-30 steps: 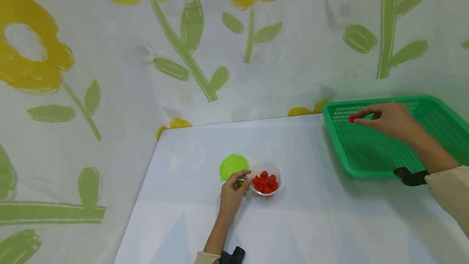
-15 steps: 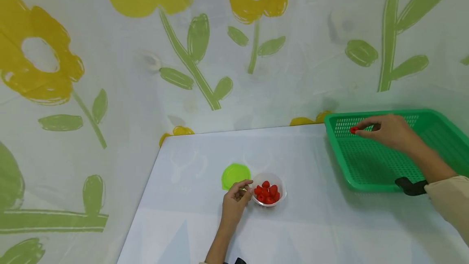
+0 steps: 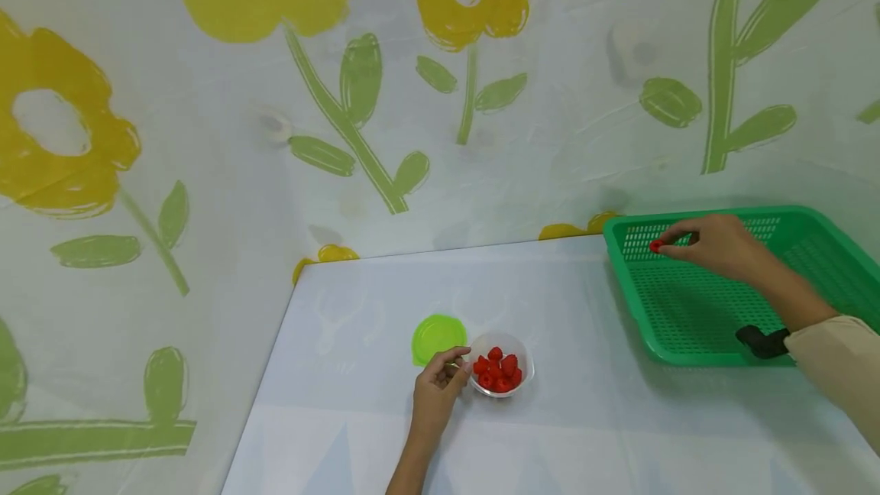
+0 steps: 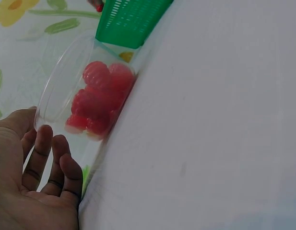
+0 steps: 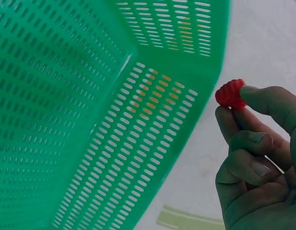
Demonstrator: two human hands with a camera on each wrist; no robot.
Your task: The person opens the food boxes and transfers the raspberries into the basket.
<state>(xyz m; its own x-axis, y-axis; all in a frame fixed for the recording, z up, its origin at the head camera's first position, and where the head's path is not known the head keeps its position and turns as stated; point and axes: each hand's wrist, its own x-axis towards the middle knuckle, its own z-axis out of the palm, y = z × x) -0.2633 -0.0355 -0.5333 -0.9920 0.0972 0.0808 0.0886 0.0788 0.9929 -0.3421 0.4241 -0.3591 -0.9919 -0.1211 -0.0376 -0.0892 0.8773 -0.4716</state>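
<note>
In the head view my right hand [image 3: 722, 247] is raised over the green basket [image 3: 642, 319], pinching a single raspberry [image 5: 230, 93] between thumb and fingers. The red berry is seen close up in the right wrist view, near the basket's rim. My left hand [image 3: 436, 392] pinches the near-left rim of a small clear plastic bowl [image 4: 61, 86] on the table. Several more red raspberries [image 3: 496, 374] lie heaped in that bowl. Beside it, partly behind the left fingers, lies a flat lime-green lid [image 3: 438, 336].
The perforated basket stands at the table's back right. A white table [image 3: 357, 319] carries the bowl and lid. A pale cloth wall [image 3: 536, 166] with printed yellow flowers rises behind and to the left.
The head view has tilted and shifted slightly. The right hand stays over the basket with the raspberry still pinched, and the left hand stays at the bowl.
</note>
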